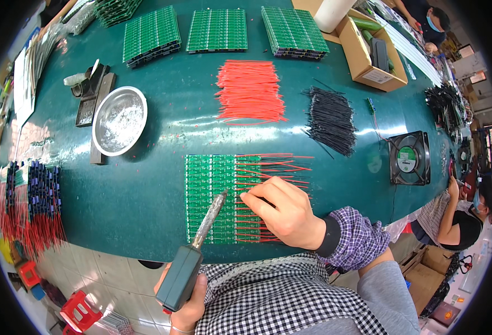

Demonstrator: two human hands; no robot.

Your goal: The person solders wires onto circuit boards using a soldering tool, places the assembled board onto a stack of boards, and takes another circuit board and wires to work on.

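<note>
My left hand (193, 307) grips the dark green handle of a soldering iron (183, 273). The iron's metal tip points up and right, onto a green panel of small circuit boards (200, 192) on the table in front of me. Thin red wires (285, 164) stick out rightward from the panel's right part, with a few dark ones among them. Over these wires lies my right hand (290, 215), its thumb and forefinger pinched beside the iron's tip on a thin wire, mostly hidden by the fingers.
Beyond the panel lie a red wire pile (250, 92) and a black wire pile (330, 120). A metal bowl (137, 137) stands left, a fan (409, 158) right. Stacked boards (295, 30) and a carton (377, 78) are farther back; wired boards (34, 195) stand far left. Other people sit at right.
</note>
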